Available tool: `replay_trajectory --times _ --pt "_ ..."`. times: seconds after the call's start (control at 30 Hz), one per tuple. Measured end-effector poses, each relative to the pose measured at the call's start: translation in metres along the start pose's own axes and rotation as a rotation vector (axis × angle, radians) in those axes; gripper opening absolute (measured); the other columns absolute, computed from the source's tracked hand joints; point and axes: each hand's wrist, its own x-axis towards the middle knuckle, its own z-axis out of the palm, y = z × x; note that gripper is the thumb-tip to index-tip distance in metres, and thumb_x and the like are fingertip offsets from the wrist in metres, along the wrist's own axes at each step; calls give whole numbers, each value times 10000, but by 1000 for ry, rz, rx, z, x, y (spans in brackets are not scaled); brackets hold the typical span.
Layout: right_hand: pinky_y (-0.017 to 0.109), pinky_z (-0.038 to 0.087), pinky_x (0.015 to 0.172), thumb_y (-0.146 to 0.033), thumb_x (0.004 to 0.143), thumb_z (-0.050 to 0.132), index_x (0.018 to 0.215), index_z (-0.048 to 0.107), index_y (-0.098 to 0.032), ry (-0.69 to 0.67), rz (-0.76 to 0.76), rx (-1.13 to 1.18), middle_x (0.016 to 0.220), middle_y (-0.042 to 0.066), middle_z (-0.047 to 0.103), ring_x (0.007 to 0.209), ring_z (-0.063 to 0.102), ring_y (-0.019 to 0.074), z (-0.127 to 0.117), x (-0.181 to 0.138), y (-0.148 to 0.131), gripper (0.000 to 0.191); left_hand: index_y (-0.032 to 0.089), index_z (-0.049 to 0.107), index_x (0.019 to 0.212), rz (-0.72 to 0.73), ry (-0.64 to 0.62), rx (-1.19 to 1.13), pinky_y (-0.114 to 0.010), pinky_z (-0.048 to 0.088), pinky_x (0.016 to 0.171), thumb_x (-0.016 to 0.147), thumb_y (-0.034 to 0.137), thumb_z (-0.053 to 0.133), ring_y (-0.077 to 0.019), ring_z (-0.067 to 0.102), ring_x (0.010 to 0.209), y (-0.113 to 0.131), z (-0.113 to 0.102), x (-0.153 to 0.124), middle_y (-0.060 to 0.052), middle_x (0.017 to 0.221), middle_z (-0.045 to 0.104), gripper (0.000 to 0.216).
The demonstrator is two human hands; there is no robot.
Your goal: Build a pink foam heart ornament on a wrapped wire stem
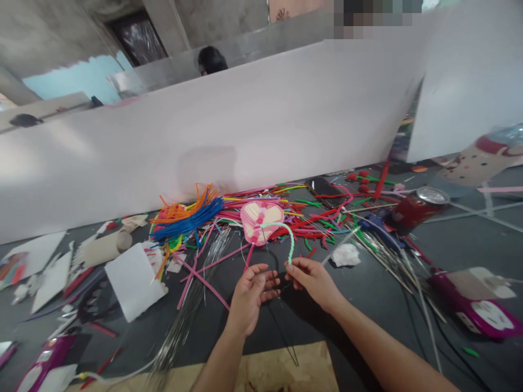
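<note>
My right hand (312, 280) pinches the lower end of a mint-green twisted pipe cleaner (291, 242), which arcs up and over to the left. Beside it, my left hand (255, 294) is curled, its thumb against the fingers, round a thin dark wire (281, 329). The wire runs down past the palm toward a brown sheet. Just beyond both hands lies a pink, heart-like flower piece (250, 231) with cream petals; the green end overlaps it in view. Whether the two are joined cannot be made out.
Bundled blue pipe cleaners (190, 220) and many coloured ones lie along a white partition (245, 125). Metal wires (183, 316) spread at left. A cardboard roll (108, 247), white card (133, 280), drink can (420, 209), blue glue gun (378, 228) and purple power strip (476, 305) stand around.
</note>
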Motion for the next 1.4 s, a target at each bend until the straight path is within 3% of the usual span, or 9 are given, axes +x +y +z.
replay_trajectory --times 0.27,0.47,0.57,0.67,0.77,0.87,0.97,1.1,1.4 --pt "219 376 483 -506 707 655 847 645 -173 -13 29 81 671 -4 637 493 496 88 -3 -2 -3 362 139 519 1029 -9 -24 -28 -309 527 724 799 296 643 -191 671 819 -2 1 1 -111 919 690 306" --pt "217 377 483 -517 683 682 864 645 -169 1 49 112 671 3 638 500 515 90 -1 -2 0 394 154 501 1105 71 38 -12 -340 515 798 775 300 660 -193 653 876 0 -5 6 -117 1005 653 394" --pt "219 374 485 -538 678 679 861 640 -169 1 40 90 662 2 635 494 516 90 0 -2 4 415 210 458 1208 271 234 150 -371 495 855 759 333 658 -224 594 1043 5 -15 10 -130 1233 542 507" --pt "222 374 490 -556 692 659 851 630 -172 -10 26 32 658 -3 633 493 518 93 1 -1 7 416 225 498 1197 583 460 587 -374 459 899 762 334 635 -230 533 1116 15 -18 11 -115 1260 515 469" --pt "217 360 483 -557 713 639 809 609 -173 -38 9 -17 649 -9 621 489 502 89 1 -1 8 397 206 619 1021 599 218 956 -333 464 860 828 281 525 -193 605 955 28 -4 11 -75 1030 647 227" --pt "217 353 479 -559 733 612 755 590 -175 -68 -23 -56 634 -13 603 486 479 86 -1 -1 7 385 193 625 1051 431 -86 1059 -278 483 741 821 207 474 -162 642 797 38 19 19 -67 1023 674 275" --pt "220 350 477 -545 757 587 784 607 -177 -85 -54 -93 628 -15 591 482 465 88 -2 0 6 370 169 651 932 287 -277 1038 -240 445 575 786 213 483 -130 601 590 42 34 32 -39 863 675 226" --pt "230 363 473 -542 770 566 805 619 -185 -71 -80 -129 627 -10 594 472 469 98 -1 -1 3 363 165 580 724 202 -324 955 -214 368 506 750 259 523 -121 531 534 42 40 48 31 600 547 113" --pt "225 379 488 -425 848 496 748 599 -186 17 -175 -283 632 -8 595 491 507 110 -2 -1 0 279 179 492 657 333 -309 1153 -237 297 543 771 276 495 -129 450 590 42 45 55 35 611 482 150"
